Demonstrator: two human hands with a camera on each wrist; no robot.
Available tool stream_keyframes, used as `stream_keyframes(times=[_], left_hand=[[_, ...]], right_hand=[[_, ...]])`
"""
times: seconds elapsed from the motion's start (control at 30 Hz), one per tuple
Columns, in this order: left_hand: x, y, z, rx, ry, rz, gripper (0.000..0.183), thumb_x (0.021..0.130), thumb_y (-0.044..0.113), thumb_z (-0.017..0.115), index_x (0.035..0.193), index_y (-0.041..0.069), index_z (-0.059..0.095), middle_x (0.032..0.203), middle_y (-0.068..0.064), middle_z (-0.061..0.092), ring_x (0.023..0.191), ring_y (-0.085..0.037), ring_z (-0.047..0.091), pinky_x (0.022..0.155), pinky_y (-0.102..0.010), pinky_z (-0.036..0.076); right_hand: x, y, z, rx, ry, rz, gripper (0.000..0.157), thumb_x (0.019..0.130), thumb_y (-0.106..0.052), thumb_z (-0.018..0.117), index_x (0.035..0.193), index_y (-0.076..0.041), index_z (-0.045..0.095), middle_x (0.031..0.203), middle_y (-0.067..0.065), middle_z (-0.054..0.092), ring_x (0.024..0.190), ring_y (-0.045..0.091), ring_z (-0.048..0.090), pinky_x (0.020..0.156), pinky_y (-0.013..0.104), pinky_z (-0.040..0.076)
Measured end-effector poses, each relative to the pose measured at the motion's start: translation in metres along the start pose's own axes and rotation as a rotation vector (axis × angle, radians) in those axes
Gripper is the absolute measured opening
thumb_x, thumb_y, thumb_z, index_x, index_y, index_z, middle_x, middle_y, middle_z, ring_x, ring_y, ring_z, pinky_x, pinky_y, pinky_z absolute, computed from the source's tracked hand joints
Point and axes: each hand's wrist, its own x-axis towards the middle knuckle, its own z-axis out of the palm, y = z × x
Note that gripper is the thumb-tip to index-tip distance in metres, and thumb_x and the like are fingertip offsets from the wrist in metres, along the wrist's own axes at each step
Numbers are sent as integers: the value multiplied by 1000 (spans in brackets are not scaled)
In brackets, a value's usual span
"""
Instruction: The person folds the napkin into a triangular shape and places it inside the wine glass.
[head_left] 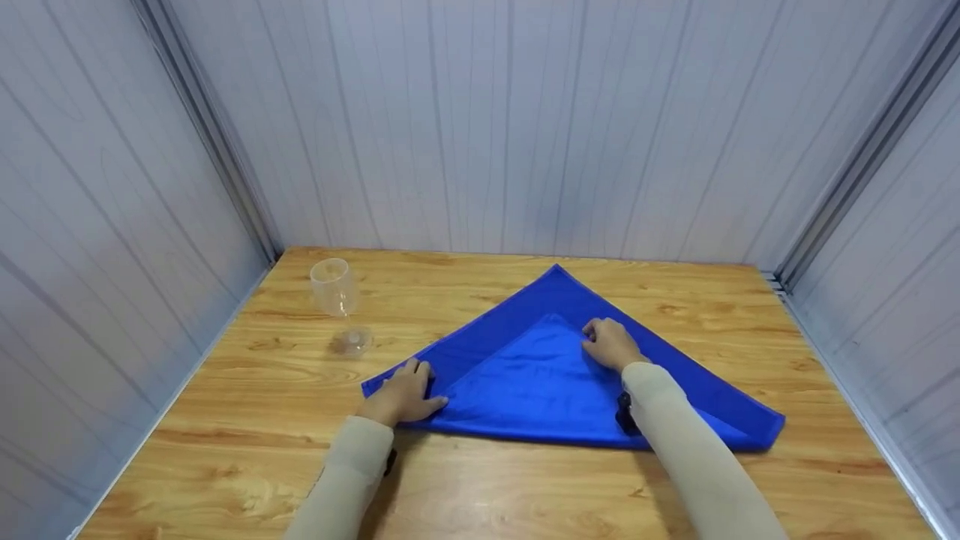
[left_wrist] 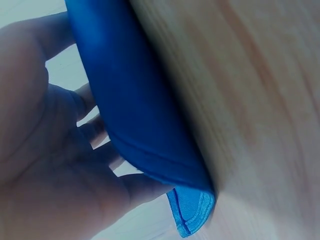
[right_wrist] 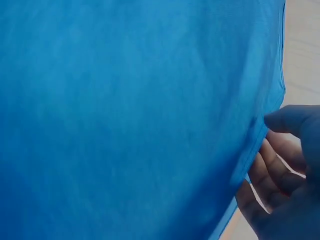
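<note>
A blue satin-like cloth (head_left: 517, 390) lies folded into a triangle, its fold toward the person and its far tip toward the back wall. The upper layer's tip sits short of the lower layer's. At the left corner, my left hand (head_left: 405, 394) rests on the cloth with fingers spread; in the left wrist view its fingers (left_wrist: 145, 189) touch the folded edge. My right hand (head_left: 611, 343) has curled fingers at the right slanting edge of the upper layer. The right wrist view shows its thumb (right_wrist: 285, 119) on the blue cloth (right_wrist: 150, 110), other fingers along the hem, pinching it.
A clear stemmed glass (head_left: 335, 292) stands upright on the wooden table (head_left: 247, 420), left of the cloth. White panel walls (head_left: 480, 127) rise behind and at both sides of the table.
</note>
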Motion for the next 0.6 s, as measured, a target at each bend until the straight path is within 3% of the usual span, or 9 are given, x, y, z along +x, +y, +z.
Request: stream_keyframes(times=[0.37, 0.47, 0.6], left_hand=[[1, 1, 2, 48, -5, 0, 50, 93, 36, 72, 123, 0, 52, 127, -21, 48, 125, -41, 48, 102, -55, 43], [-1, 3, 2, 55, -12, -1, 49, 93, 36, 72, 121, 1, 52, 128, -21, 48, 125, -41, 47, 101, -55, 43], [-2, 4, 1, 73, -25, -7, 57, 93, 37, 71, 129, -2, 50, 137, -25, 45, 131, -43, 42, 105, -56, 39]], right_hand=[[-9, 1, -9, -44, -48, -88, 25, 92, -7, 65, 113, 7, 67, 97, 16, 60, 92, 32, 58, 85, 48, 49], [-10, 0, -11, -64, -64, -88, 25, 93, -8, 65, 114, 7, 67, 99, 16, 60, 95, 34, 59, 87, 48, 49], [-8, 2, -12, -81, -103, -58, 28, 95, -10, 65, 119, 5, 66, 104, 17, 61, 100, 34, 59, 91, 50, 48]])
